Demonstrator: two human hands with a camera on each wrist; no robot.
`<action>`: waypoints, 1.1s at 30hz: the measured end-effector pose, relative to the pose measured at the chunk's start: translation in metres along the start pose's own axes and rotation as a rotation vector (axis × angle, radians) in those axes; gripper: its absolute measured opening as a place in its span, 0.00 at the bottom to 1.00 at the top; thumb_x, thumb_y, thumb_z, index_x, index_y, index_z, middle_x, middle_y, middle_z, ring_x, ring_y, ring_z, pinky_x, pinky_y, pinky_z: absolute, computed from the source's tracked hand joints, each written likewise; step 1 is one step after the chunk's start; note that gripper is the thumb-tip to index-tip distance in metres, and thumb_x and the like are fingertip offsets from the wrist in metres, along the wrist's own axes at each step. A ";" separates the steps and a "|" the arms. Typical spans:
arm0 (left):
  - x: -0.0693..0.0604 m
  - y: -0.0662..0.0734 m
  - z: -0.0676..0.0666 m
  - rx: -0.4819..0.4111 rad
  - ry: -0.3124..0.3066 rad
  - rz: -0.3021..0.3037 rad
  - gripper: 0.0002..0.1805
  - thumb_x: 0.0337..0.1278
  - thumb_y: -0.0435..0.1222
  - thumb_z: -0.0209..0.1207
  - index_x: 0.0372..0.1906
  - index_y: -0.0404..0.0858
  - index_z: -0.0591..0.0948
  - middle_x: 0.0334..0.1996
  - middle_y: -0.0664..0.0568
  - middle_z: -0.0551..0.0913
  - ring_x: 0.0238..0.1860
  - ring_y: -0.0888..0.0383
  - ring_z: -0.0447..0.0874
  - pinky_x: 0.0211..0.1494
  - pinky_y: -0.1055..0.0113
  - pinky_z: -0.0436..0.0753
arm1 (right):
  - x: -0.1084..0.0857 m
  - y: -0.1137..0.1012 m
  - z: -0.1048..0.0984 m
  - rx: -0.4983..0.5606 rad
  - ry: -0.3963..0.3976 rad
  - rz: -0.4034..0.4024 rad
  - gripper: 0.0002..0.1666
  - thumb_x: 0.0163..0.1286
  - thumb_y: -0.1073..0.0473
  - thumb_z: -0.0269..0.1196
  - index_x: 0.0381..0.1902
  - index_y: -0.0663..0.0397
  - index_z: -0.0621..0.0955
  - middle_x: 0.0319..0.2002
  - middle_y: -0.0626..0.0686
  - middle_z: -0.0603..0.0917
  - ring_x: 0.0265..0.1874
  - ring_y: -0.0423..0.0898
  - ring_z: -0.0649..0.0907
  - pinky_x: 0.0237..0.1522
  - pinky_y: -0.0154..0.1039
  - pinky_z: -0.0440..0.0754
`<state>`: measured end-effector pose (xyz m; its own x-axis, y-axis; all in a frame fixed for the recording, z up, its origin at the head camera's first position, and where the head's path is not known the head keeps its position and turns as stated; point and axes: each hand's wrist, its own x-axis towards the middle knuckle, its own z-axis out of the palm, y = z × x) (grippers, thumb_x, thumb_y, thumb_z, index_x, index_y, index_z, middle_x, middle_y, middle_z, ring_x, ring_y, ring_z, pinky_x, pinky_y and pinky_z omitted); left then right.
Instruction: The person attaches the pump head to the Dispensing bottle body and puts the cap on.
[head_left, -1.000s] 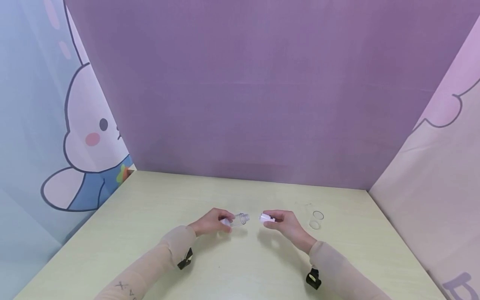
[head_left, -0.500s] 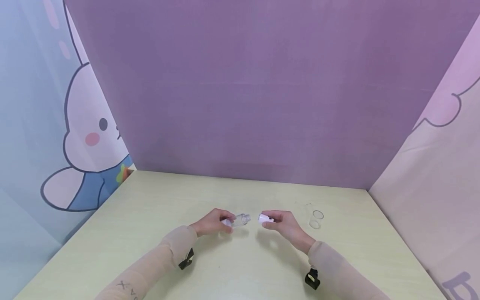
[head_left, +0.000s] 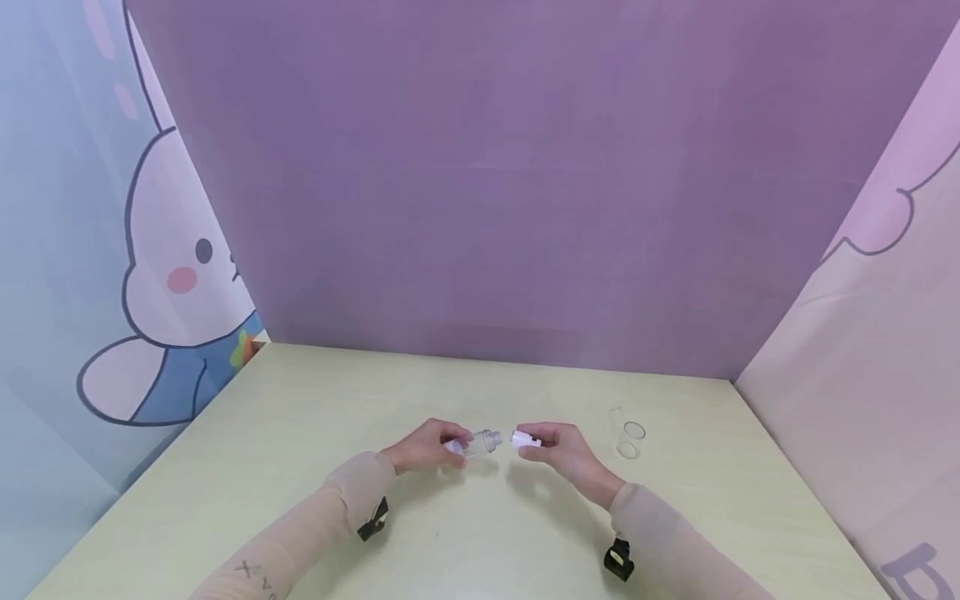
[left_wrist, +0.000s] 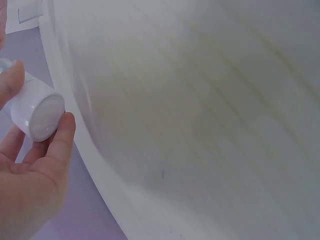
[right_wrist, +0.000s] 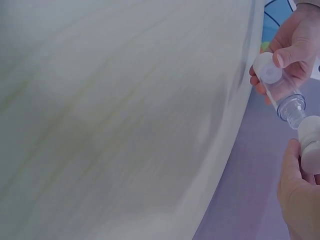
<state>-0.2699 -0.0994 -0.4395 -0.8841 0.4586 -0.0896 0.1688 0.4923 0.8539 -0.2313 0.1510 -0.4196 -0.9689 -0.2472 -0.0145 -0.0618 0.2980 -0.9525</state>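
My left hand (head_left: 425,445) grips the white base of a small clear bottle (head_left: 480,443), whose narrow threaded neck points right. In the left wrist view the fingers curl round the bottle's white base (left_wrist: 45,117). My right hand (head_left: 566,454) pinches a white pump head (head_left: 525,440), holding it in front of the bottle's neck. Seen from the right wrist, the pump head (right_wrist: 310,142) sits very near the clear neck (right_wrist: 296,120); whether they touch I cannot tell. Both things are held above the table.
A clear cylindrical cap (head_left: 628,442) lies on the pale table (head_left: 465,533), right of my right hand. A purple panel (head_left: 480,208) stands along the table's back edge, with printed cloth at both sides.
My right hand has moved left with the white pump head, narrowing the gap to the bottle's neck. The left hand with the bottle has barely shifted.
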 end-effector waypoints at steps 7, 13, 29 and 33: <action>0.000 0.000 0.003 0.003 -0.004 -0.009 0.22 0.43 0.31 0.66 0.50 0.35 0.79 0.49 0.46 0.80 0.46 0.55 0.75 0.52 0.60 0.74 | 0.000 -0.002 0.001 -0.020 -0.004 0.017 0.25 0.55 0.58 0.67 0.52 0.59 0.78 0.47 0.55 0.82 0.41 0.43 0.80 0.46 0.38 0.78; 0.003 0.003 0.003 0.002 -0.006 0.002 0.23 0.43 0.30 0.65 0.50 0.34 0.79 0.48 0.46 0.80 0.45 0.56 0.75 0.51 0.61 0.74 | 0.000 -0.003 0.000 -0.019 0.003 0.018 0.25 0.55 0.58 0.67 0.52 0.59 0.78 0.47 0.55 0.82 0.42 0.43 0.80 0.47 0.39 0.78; 0.005 0.000 0.004 0.020 -0.011 -0.002 0.23 0.43 0.31 0.66 0.50 0.35 0.79 0.48 0.47 0.80 0.45 0.56 0.76 0.53 0.58 0.74 | 0.002 0.000 0.006 0.003 -0.046 -0.009 0.26 0.56 0.61 0.66 0.52 0.64 0.77 0.48 0.60 0.81 0.40 0.42 0.81 0.45 0.37 0.79; 0.006 -0.001 0.005 0.008 -0.016 0.008 0.23 0.42 0.30 0.66 0.50 0.34 0.79 0.48 0.46 0.80 0.45 0.55 0.76 0.52 0.59 0.74 | 0.001 0.000 0.003 -0.011 -0.043 -0.021 0.26 0.57 0.60 0.66 0.53 0.63 0.76 0.48 0.59 0.81 0.41 0.42 0.80 0.45 0.37 0.79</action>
<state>-0.2734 -0.0937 -0.4432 -0.8757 0.4743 -0.0906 0.1796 0.4941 0.8506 -0.2313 0.1480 -0.4209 -0.9560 -0.2932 -0.0081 -0.0846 0.3023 -0.9494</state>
